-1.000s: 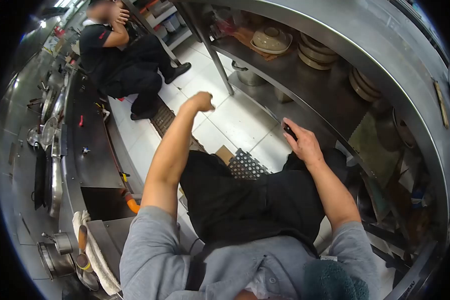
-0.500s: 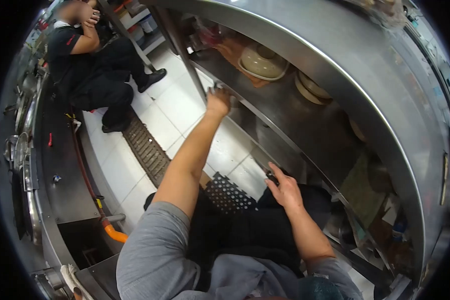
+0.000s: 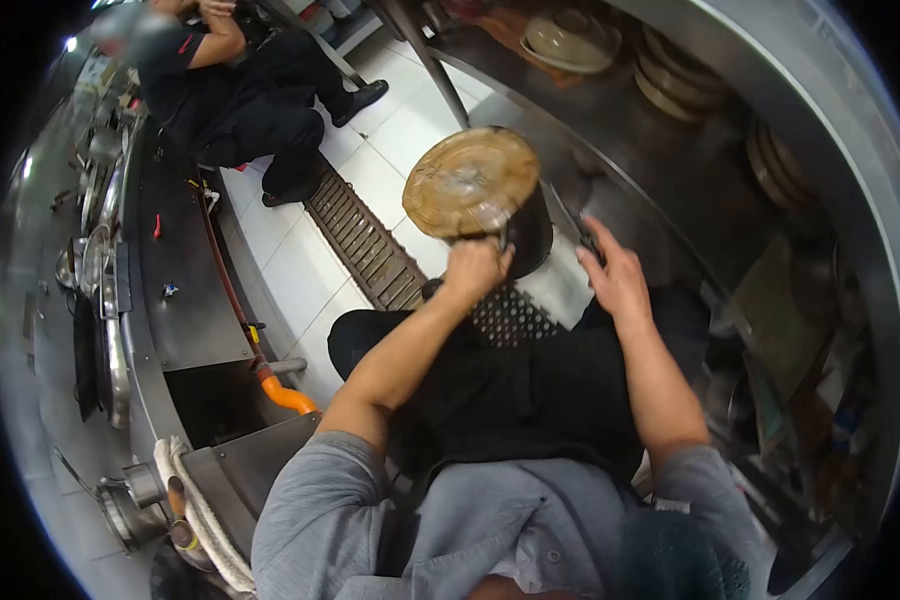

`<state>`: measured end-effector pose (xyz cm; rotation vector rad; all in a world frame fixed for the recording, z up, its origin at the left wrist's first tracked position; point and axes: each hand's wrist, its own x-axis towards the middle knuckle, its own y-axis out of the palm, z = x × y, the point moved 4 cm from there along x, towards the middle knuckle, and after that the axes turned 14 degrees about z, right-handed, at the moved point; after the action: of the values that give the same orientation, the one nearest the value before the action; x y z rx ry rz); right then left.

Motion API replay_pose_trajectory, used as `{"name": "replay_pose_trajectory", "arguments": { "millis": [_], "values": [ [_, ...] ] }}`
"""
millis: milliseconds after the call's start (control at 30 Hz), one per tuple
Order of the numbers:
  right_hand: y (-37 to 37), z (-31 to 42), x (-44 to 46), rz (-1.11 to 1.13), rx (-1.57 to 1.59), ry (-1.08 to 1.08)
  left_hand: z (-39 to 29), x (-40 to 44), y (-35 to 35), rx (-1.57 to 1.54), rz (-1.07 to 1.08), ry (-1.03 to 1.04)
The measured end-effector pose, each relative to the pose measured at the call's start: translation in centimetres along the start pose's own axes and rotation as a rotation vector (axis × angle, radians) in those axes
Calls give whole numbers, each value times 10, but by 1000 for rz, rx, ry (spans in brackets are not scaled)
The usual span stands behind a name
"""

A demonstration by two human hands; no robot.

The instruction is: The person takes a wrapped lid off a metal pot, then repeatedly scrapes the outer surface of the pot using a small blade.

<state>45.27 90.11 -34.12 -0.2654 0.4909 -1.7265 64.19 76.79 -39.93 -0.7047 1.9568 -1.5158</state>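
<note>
A round wooden chopping board point(image 3: 475, 180) lies on top of a dark, bucket-like container point(image 3: 530, 235) standing on the floor in front of my knees. My left hand point(image 3: 478, 270) is closed at the container's near side, just under the board's edge; its exact grip is partly hidden. In my right hand point(image 3: 618, 275) is a knife point(image 3: 577, 222), held by its dark handle. The thin blade points up and away, beside the container.
To my right runs a steel shelf unit point(image 3: 660, 205) with a lidded pot point(image 3: 570, 42) and stacked dishes point(image 3: 682, 75). A floor drain grate point(image 3: 365, 235) crosses the white tiles. Ahead on the left sits another person point(image 3: 260, 90). An orange pipe point(image 3: 288, 395) is at left.
My left hand has come back from beside the shelf leg, and the container with the board now stands before me. My right hand still holds the knife. The view has shifted.
</note>
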Motion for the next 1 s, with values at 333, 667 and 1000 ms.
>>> {"name": "replay_pose_trajectory", "arguments": {
  "millis": [333, 667, 1000],
  "values": [
    [-4, 15, -22, -40, 52, 21, 47, -45, 11, 37, 168, -138],
    [-7, 6, -26, -60, 8, 14, 15, -42, 2, 38, -209, 1],
    [-6, 2, -25, 14, 81, 80, -1, -95, 146, 130, 739, -191]
  ]
}}
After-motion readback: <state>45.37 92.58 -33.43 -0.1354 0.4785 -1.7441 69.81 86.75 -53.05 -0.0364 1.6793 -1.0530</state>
